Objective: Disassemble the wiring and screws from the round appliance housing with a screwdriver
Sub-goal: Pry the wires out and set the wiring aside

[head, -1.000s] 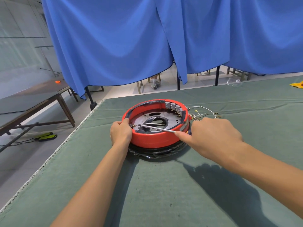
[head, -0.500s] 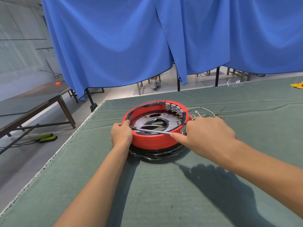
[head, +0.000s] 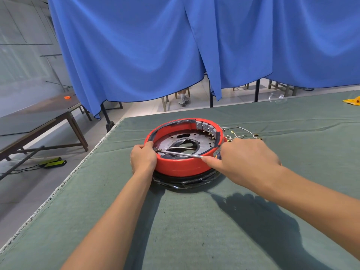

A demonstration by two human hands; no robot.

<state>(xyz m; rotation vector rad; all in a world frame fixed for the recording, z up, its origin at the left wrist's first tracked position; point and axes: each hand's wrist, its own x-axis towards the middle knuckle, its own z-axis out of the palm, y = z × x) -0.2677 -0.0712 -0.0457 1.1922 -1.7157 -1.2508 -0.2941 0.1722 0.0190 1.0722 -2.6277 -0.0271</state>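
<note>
A round red appliance housing (head: 181,166) lies open side up on the green table cover (head: 194,221), resting on a black ring wrapped in clear film (head: 185,182). Inside is a grey metal plate (head: 171,138) with a central hole and a row of metal terminals (head: 206,128) at the back rim. My left hand (head: 143,157) grips the housing's left rim. My right hand (head: 247,158) is shut on a screwdriver (head: 181,153); its shaft lies across the housing with the tip at the inner left wall, beside my left fingers. Loose wires (head: 239,132) trail from the housing's right side.
The table's left edge (head: 64,184) drops to the floor. A blue curtain (head: 175,45) hangs behind the table. A yellow object (head: 353,100) and a clear plastic piece (head: 276,98) lie at the far right. A dark bench (head: 39,121) stands at left.
The screwdriver tip has slid left across the housing to the inner left wall by my left fingers. My right hand followed slightly left. My left hand keeps its grip.
</note>
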